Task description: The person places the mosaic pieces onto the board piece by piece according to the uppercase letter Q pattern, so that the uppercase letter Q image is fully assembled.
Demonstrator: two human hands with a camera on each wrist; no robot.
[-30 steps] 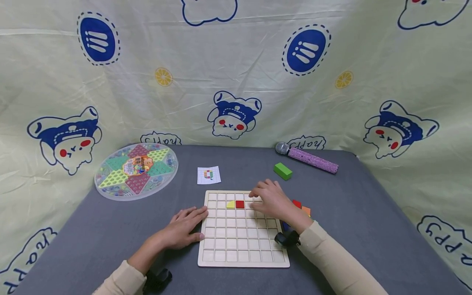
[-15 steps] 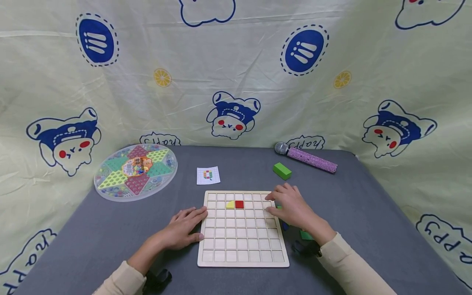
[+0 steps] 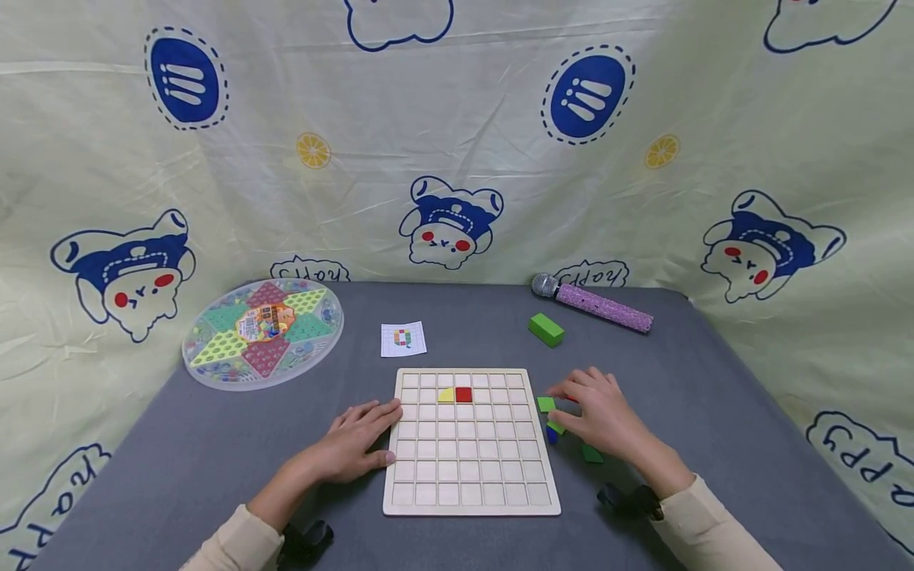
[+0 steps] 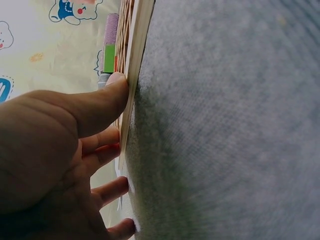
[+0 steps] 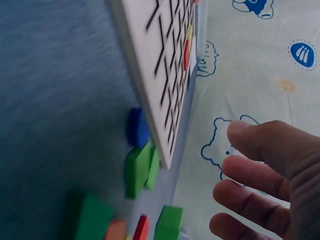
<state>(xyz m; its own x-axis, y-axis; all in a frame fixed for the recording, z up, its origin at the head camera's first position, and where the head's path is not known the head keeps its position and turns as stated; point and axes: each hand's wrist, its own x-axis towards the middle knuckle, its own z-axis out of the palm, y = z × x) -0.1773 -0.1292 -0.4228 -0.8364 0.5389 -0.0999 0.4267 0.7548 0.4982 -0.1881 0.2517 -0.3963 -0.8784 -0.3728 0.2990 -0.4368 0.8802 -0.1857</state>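
A pale wooden grid board (image 3: 471,452) lies on the table. In its upper rows sit a yellow piece (image 3: 446,395) with a curved edge and, beside it, a red square tile (image 3: 464,394). My left hand (image 3: 353,440) rests against the board's left edge, thumb and fingertips touching it. Off the right edge, my right hand (image 3: 603,412) hovers over loose pieces, its fingers apart and nothing between them. Near it are a light green tile (image 3: 546,404), a blue piece (image 3: 552,435) and a dark green piece (image 3: 592,454). The right wrist view also shows red (image 5: 142,227) and orange (image 5: 116,229) pieces.
Behind the board lie a small printed pattern card (image 3: 403,339), a green block (image 3: 547,330) and a purple glittery microphone (image 3: 600,306). A round star-patterned game board (image 3: 264,333) occupies the back left. A printed cloth (image 3: 357,214) hangs behind the table.
My right hand has moved right, from above the board's upper right squares to the loose pieces beside it. The left hand stays at the board's edge.
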